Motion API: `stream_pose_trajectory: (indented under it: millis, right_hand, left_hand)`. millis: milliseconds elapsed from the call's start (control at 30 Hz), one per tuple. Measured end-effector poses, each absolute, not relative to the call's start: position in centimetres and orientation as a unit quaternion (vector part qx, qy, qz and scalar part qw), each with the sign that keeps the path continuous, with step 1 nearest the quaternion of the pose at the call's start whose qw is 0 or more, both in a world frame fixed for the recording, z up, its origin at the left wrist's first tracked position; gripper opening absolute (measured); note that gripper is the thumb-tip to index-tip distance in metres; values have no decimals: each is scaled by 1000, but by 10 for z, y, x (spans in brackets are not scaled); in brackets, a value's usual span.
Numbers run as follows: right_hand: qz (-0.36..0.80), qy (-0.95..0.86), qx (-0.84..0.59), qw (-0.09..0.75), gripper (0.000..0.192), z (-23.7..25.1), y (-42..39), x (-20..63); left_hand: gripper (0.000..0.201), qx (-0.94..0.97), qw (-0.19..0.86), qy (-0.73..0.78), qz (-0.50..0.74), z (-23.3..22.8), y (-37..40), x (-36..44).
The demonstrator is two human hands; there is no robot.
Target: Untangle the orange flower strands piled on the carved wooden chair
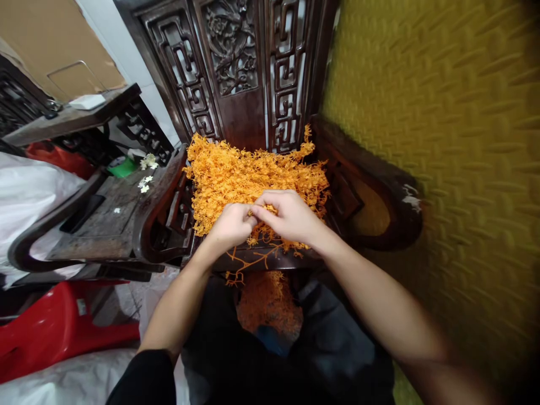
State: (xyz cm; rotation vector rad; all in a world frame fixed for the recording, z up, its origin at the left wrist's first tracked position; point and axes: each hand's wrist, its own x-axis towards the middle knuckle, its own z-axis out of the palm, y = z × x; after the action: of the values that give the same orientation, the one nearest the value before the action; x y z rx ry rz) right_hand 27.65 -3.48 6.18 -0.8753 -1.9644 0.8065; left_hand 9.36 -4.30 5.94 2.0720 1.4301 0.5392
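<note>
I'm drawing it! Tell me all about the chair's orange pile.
The orange pile is a bright tangle of small branching pieces, perhaps plastic. It covers most of the dark seat, with a tuft at back right and strands over the front edge. The left hand and right hand meet at its front, apparently pinching bits.

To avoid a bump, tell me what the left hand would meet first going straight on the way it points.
Probably the right hand: the left hand points toward it, and the two look touching or nearly so, though depth is unclear.
</note>
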Motion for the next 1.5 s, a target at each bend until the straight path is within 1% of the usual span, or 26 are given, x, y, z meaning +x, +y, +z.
stream_pose_trajectory:
  millis: [100,167,200,267,333,400,467,567,667,733,800,833,900,967,1033,1100,1167,1267,1300,1333,1400,1500]
  right_hand:
    - [374,-615,-391,574,22,69,-29,292]
    - [413,-501,-393,651,26,72,-23,305]
    - [433,-464,-389,668,28,73,-20,310]
    - [484,-429,-383,660,30,72,-15,315]
    - [526,-424,-384,630,28,69,-12,314]
    - [545,-428,-377,614,23,66,-10,311]
    - [551,-428,-362,619,17,65,-8,310]
    - [560,-423,-330,631,25,66,-5,315]
    - [562,-440,-304,631,30,69,-9,321]
    - [569,-473,-286,609,34,71,-17,321]
    - [571,-544,-283,546,37,72,-28,313]
    - [556,-594,-291,504,35,73,-34,307]
    - [485,-695,-322,423,24,71,-45,290]
    - [397,-768,-354,357,24,67,-52,271]
    - [346,-806,-369,308,24,61,-55,255]
    - [337,-815,-371,289,21,54,-52,248]
    - [352,-796,-371,324,20,49,-46,249]
    - [383,-713,-400,430,18,46,-33,260]
    - [395,-675,-418,463,20,47,-30,265]
    - [410,-634,-437,490,24,48,-27,269]
    - [446,-562,-458,525,32,50,-23,275]
    - [492,-512,-430,557,35,51,-22,275]
  left_hand:
    - [23,742,332,550,190,56,-39,88]
    - [24,693,384,556,253,55,-36,83]
    - [26,656,411,549,315,56,-34,81]
    - [28,569,457,502,464,59,-29,76]
    - [28,497,487,429,576,65,-25,71]
    - [27,457,501,372,634,72,-22,67]
    - [28,441,491,345,668,77,-20,64]
    - [29,441,451,331,702,82,-22,63]
    - [30,454,418,333,713,83,-24,66]
    - [29,461,409,338,712,82,-24,70]
    - [30,464,407,351,705,80,-25,76]
    - [31,465,406,362,699,80,-25,80]
    - [32,469,404,385,685,78,-26,89]
    - [32,479,398,399,673,76,-28,99]
    - [33,500,391,401,661,74,-31,107]
    - [35,540,366,411,636,75,-34,111]
    - [34,598,286,434,610,78,-37,110]
    - [34,638,91,466,606,85,-47,104]
    - [33,636,39,466,614,86,-52,103]
    - [28,637,6,460,618,86,-57,102]
    - [17,670,-2,443,596,85,-65,103]
    - [27,731,73,450,508,78,-67,109]
